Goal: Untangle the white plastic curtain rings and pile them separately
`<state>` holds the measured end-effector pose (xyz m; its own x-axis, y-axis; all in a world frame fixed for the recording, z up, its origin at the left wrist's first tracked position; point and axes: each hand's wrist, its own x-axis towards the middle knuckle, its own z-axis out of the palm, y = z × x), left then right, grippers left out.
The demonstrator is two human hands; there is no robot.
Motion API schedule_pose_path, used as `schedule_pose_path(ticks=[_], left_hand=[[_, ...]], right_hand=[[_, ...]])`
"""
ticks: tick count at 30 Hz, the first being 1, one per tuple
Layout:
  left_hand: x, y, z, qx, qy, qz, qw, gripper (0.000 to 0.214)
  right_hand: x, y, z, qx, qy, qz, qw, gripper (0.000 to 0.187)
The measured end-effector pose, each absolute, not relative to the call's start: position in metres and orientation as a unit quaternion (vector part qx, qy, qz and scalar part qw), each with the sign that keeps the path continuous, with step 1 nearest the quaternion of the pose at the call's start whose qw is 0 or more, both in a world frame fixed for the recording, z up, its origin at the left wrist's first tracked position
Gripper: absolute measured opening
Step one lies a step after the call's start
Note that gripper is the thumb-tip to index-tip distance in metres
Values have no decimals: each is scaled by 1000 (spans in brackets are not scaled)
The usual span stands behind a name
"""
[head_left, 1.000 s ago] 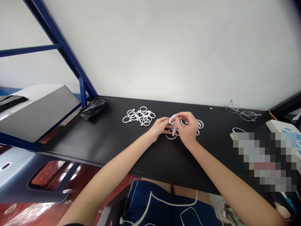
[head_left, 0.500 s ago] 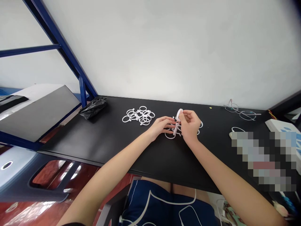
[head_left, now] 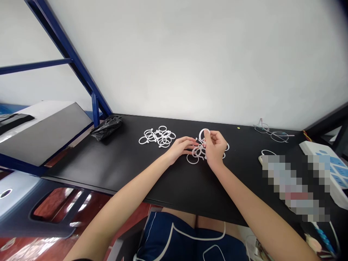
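My right hand [head_left: 214, 145] pinches a white plastic curtain ring [head_left: 200, 135] between thumb and fingers, holding it upright above a small heap of like rings. My left hand [head_left: 181, 148] reaches in from the left, its fingers stretched out and slightly apart. Those fingertips are at the near heap of rings [head_left: 193, 163]; whether they grip one is hard to see, and the thumb is hidden. Further left on the black table [head_left: 130, 159] lies a second loose pile of white rings [head_left: 165, 142] with small eyelets.
A crumpled black plastic bag [head_left: 106, 128] lies at the table's back left corner. Eyeglasses [head_left: 279, 136], a blurred-out phone-like object [head_left: 293, 188] and a white and blue power strip [head_left: 323, 156] are on the right. A blue metal frame [head_left: 78, 72] rises at left.
The ring in my right hand has turned to show more of its round opening. My left fingers stay beside the heap. The whole view has shifted slightly.
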<state>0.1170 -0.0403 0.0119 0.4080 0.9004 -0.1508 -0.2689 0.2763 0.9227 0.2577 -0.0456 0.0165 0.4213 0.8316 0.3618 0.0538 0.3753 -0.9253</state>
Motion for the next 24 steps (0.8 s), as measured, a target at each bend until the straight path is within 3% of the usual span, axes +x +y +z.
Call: schedule_pose_path(ticks=[19,24], left_hand=[[127,-49,20,570,399,424,580,15],[127,-53,25,572,406,438,563,15]], right_hand=[[259,-43,13,-504,-433,311,679,17],[263,-43,19,-487,-400,401,665,23]])
